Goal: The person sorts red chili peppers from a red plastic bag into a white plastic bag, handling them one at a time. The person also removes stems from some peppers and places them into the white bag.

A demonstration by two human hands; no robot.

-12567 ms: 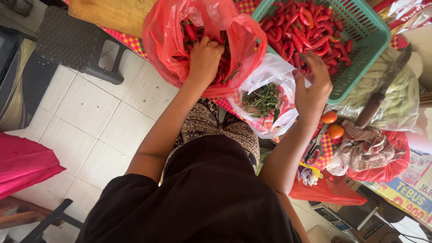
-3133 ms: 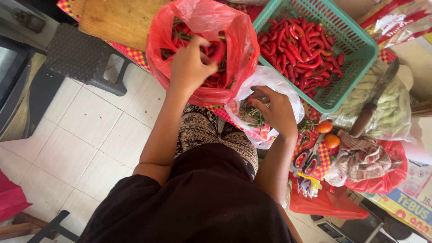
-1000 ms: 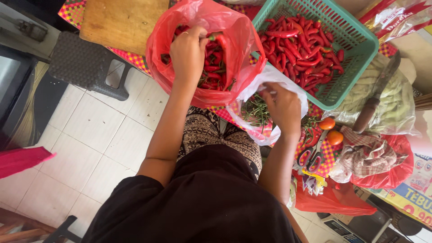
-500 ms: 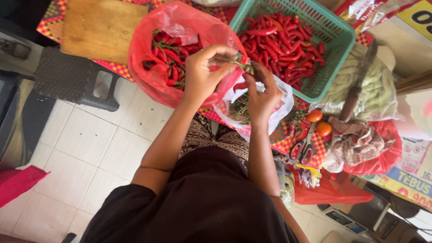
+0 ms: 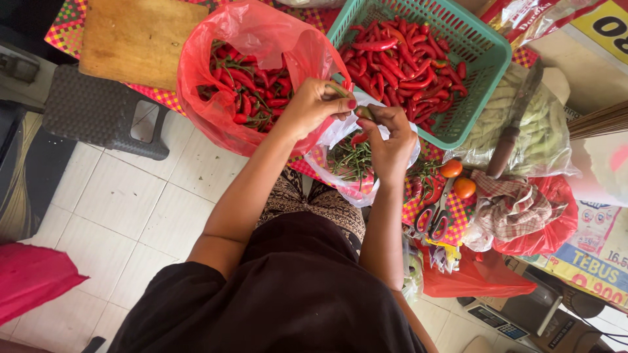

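My left hand [image 5: 315,104] and my right hand [image 5: 390,136] meet fingertip to fingertip above a clear plastic bag [image 5: 353,171] that holds green stems. Between them they pinch one red chili [image 5: 360,115] by its green stem end. Just left of my left hand stands an open red plastic bag [image 5: 216,111] full of red chilies with stems. Beyond my right hand is a teal plastic basket [image 5: 485,40] with several red chilies in it.
A wooden cutting board [image 5: 137,39] lies at the far left on a checkered cloth. To the right are two small tomatoes [image 5: 458,178], scissors [image 5: 432,219], a bag of green beans [image 5: 530,127], a plaid rag [image 5: 513,209]. A dark stool [image 5: 98,111] stands on the tiled floor.
My left hand has come out of the red bag with a chili and met my right hand over the clear bag. The right hand has risen from the clear bag.
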